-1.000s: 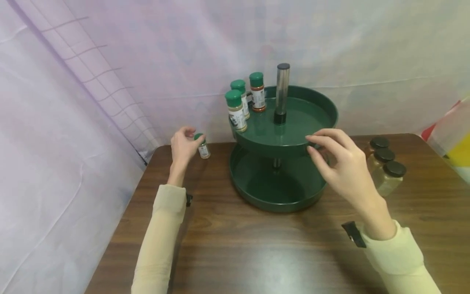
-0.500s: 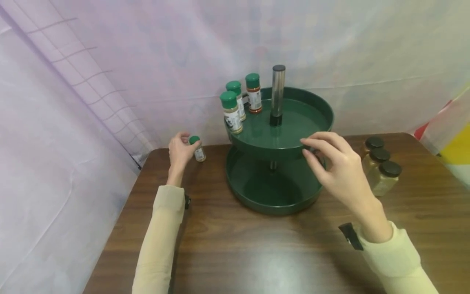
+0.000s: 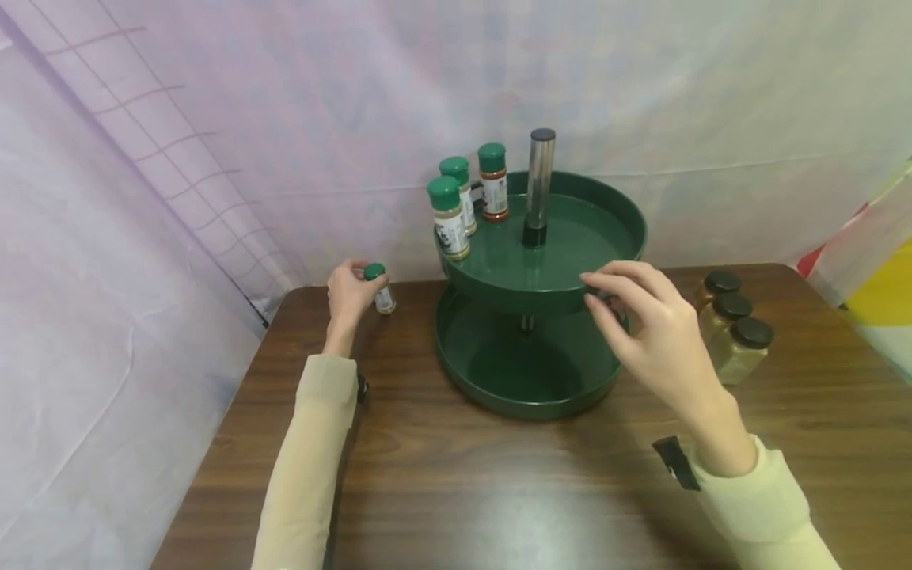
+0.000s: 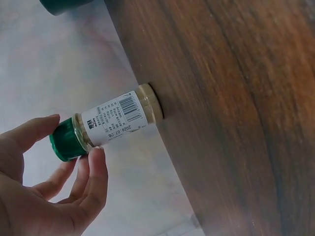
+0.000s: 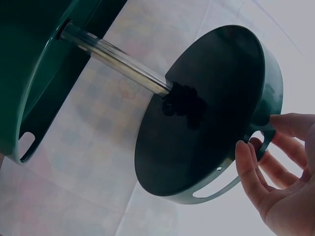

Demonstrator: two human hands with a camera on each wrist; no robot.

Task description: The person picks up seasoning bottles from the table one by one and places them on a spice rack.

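At the table's far left corner, my left hand (image 3: 349, 294) pinches the green cap (image 4: 66, 140) of a spice jar (image 3: 385, 300). In the left wrist view that jar (image 4: 115, 117) has a white barcode label and pale contents, and its base meets the wooden surface. My right hand (image 3: 659, 340) holds the front right rim of the upper tray (image 3: 580, 237) of a green two-tier turntable rack. In the right wrist view, thumb and fingers (image 5: 251, 172) lie about the slotted rim. Several fingers are partly hidden behind it.
Three green-capped spice jars (image 3: 450, 222) stand at the upper tray's left side, near the metal post (image 3: 540, 186). Beneath lies the lower tray (image 3: 513, 368). Three black-lidded jars (image 3: 741, 348) stand right of the rack on the wooden table (image 3: 456, 483). A pale curtain (image 3: 342, 119) hangs behind.
My left fingers have come closer around the small jar's cap, and the jar stands more upright in view. The right hand stays at the rim. The head view has shifted slightly.
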